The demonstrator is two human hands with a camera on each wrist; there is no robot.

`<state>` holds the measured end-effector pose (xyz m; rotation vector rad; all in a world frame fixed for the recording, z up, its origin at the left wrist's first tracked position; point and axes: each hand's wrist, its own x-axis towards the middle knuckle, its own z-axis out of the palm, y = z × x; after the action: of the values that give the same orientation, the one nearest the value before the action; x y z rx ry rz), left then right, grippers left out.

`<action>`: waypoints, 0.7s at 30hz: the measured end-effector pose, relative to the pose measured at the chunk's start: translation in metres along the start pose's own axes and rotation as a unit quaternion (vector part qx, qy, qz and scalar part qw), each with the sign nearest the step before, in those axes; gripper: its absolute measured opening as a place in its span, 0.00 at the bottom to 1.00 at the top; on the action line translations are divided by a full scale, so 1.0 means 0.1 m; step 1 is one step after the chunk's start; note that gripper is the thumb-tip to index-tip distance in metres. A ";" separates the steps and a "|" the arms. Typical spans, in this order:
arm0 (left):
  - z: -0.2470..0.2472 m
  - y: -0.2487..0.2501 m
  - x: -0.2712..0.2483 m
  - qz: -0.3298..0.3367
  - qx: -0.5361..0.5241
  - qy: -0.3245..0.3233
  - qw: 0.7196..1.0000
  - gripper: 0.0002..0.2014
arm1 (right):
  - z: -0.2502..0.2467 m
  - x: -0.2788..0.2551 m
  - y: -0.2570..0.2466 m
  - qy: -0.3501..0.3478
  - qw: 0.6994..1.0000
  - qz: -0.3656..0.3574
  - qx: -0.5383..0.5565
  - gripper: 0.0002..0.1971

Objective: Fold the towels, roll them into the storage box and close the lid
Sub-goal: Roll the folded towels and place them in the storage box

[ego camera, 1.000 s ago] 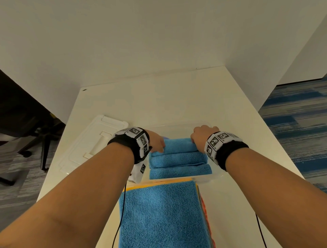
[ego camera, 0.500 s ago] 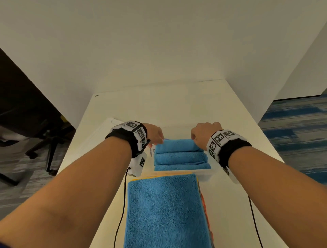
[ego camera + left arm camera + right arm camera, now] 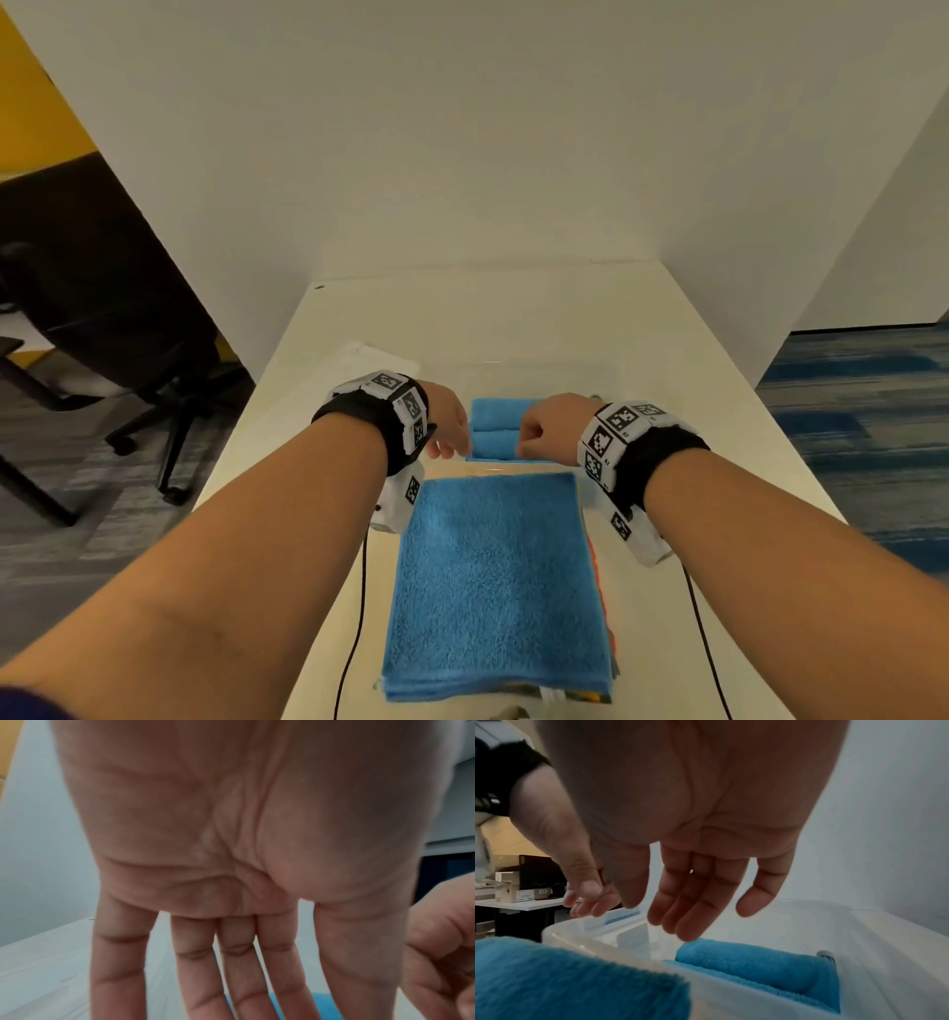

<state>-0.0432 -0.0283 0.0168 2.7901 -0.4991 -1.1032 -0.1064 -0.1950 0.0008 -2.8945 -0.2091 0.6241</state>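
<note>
Tabletop (image 3: 693,360): carries everything.
Towel stack (image 3: 493,580): flat, nearer than both hands; unrolled yet.
Storage box (image 3: 606,372): under the hands, lid off.
Rolled towels (image 3: 495,429): inside, between the hands.
Left hand (image 3: 449,424): relaxed, empty.
Right hand (image 3: 547,424): loose, holding nothing.

Rolled towel (image 3: 752,961) fluffy blue terry cloth; storage box (image 3: 731,990) translucent smooth plastic.

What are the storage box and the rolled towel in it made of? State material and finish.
Storage box: seemingly plastic, translucent and frosted, smooth; the towel's blue shows dimly through its near wall. Rolled towel: blue fabric, likely microfibre or terry; a short fuzzy matte nap shows.
</note>
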 end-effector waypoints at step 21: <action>0.43 -0.03 -0.24 0.052 0.111 0.035 0.992 0.20 | 0.36 -0.21 -0.19 -0.005 0.998 0.003 -0.061 0.16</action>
<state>-0.0878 -0.0160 -0.0003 2.9377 -0.7941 -0.9789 -0.1420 -0.1746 -0.0194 -3.0097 -0.2467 0.6486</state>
